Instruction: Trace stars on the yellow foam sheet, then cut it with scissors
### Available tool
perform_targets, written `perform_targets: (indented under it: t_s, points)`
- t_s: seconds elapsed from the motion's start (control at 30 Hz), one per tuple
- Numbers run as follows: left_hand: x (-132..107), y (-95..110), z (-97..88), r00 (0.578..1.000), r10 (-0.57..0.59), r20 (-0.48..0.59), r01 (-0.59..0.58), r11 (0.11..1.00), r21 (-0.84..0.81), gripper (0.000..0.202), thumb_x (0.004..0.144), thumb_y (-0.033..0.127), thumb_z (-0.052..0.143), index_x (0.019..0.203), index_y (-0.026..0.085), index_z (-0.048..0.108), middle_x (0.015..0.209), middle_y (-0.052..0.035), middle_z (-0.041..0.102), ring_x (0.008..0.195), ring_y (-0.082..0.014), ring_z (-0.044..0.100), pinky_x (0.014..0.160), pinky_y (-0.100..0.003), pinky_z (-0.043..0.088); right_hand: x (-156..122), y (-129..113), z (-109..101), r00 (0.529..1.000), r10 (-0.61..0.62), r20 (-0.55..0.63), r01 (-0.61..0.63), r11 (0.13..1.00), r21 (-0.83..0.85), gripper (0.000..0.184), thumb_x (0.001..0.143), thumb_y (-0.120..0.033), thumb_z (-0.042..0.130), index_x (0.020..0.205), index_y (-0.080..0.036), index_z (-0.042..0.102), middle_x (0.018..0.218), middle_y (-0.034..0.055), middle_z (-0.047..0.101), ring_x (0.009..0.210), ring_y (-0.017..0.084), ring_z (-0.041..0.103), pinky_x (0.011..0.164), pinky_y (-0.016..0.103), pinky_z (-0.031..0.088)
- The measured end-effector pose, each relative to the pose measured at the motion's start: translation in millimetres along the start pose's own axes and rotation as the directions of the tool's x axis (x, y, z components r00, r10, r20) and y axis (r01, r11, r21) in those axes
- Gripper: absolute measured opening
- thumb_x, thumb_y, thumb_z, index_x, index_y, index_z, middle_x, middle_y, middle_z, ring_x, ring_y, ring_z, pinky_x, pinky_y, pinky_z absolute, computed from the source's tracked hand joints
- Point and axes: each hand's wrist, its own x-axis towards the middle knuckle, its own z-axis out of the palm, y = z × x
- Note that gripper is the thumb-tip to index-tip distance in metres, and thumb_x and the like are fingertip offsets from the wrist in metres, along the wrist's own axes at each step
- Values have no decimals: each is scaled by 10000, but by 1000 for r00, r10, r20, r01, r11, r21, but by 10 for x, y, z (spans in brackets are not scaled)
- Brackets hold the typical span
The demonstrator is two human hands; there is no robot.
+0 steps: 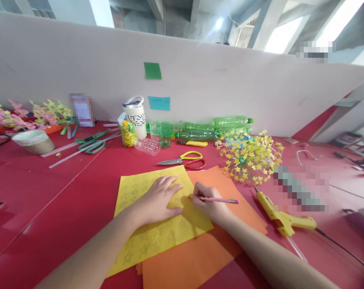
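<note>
My left hand lies flat with fingers spread on a yellow paper sheet covered with pencilled star outlines. My right hand is closed round a pink pencil, its tip on the yellow sheet beside my left fingers. The yellow sheet rests on orange paper sheets on the red table.
Yellow-and-red scissors lie behind the sheets. A ball of yellow paper stars and a yellow glue gun are at the right. Green plastic bottles, a white cup, green scissors, a basket and paper flowers stand along the white partition.
</note>
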Motion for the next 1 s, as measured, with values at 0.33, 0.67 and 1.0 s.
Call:
perform_targets:
  t_s: [0.33,0.67,1.0]
  points:
    - [-10,5,-9,1000,-2,-1,2,1000,-12,545,786,541,513,1254,287,395,1365,-72,301,1257,-297,230,977,-446,281,-11,3,-23,1000,16,1,-16,999,38,122,664,-129,460,612,-188,365,498,-62,375,456,70,340,420,174,226]
    - [-2,-5,0,1000,5,1,-5,1000,-9,559,783,545,516,1260,278,395,1381,-76,284,1265,-298,216,989,-445,258,-40,-5,-36,992,-96,84,94,995,36,114,669,-91,437,620,-180,384,515,-63,385,463,63,343,440,174,243]
    - [-6,-8,15,1000,4,-11,-4,1000,-6,566,775,525,531,1272,299,379,1386,-56,277,1260,-304,221,991,-446,250,-60,-52,-56,978,-160,136,149,985,90,138,658,-71,439,619,-181,364,526,-65,370,469,58,331,450,172,240]
